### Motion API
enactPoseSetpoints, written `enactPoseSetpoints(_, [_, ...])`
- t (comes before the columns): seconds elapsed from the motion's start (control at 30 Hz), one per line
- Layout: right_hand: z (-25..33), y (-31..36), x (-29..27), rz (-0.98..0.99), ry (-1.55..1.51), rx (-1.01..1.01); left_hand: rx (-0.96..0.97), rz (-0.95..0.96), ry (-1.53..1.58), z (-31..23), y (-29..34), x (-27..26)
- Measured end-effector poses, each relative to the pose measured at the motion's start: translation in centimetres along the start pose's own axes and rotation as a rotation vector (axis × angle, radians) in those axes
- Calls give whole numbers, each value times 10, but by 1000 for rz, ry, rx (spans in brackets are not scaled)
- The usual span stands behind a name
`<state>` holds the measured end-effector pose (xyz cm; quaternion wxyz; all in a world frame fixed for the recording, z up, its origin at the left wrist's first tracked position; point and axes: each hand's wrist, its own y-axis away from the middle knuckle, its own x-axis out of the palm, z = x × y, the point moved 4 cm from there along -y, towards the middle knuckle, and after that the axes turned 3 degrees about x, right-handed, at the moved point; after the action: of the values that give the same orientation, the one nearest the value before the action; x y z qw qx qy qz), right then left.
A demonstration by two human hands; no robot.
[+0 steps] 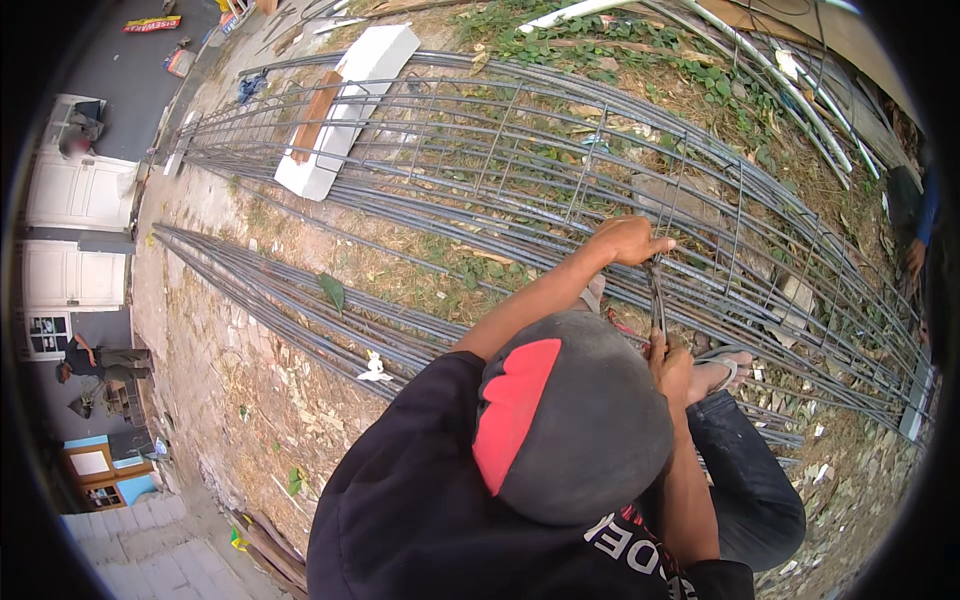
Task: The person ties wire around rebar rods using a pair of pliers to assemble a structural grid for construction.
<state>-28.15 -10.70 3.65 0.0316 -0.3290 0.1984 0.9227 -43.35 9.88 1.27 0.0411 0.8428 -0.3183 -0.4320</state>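
Note:
Neither of my hands shows in this view. Close in front of me, seen from behind and above, a person in a dark cap (600, 430) and black shirt (420, 500) crouches over a long cage of steel reinforcing bars (560, 195). That person's left hand (625, 240) is at the bars, its thumb pointing right. Their right hand (672, 368) grips a long, dark tool (657, 295), which looks like pincers and reaches up to the left hand. The tool's tip is too small to make out.
A white block (370, 75) and a brown wooden piece (316, 115) lie across the far bars. More loose bars (290, 295) lie at left. Another person's hand (915, 257) is at the right edge. White pipes (770, 80) lie at top right. Someone stands by the building (105, 360).

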Motion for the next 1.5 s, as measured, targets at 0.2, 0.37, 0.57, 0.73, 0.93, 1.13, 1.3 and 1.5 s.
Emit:
enactPoseSetpoints(0.2, [-1, 5, 13, 463, -666, 430, 51, -37, 22, -16, -2, -8])
enactPoseSetpoints(0.37, [18, 8, -5, 161, -262, 135, 61, -43, 8, -2, 0, -3])
enactPoseSetpoints(0.57, [28, 18, -21, -193, 133, -140, 59, -56, 42, -10, -5, 1])
enactPoseSetpoints(0.73, [10, 8, 24, 410, -1166, 500, 25, -6, 74, -11, 1, -11])
enactPoseSetpoints(0.93, [-4, 10, 19, 684, -1018, 559, 20, 26, 59, -14, -4, -6])
enactPoseSetpoints(1.13, [17, 19, -28, -317, 132, -99, 40, 43, 76, -9, -4, -8])
enactPoseSetpoints(1.3, [-2, 5, 8, 3, -30, 130, 46, -12, 95, -19, -2, -7])
enactPoseSetpoints(1.5, [6, 15, 29, 877, -1574, 589, 31, 38, 103, -6, -3, -11])
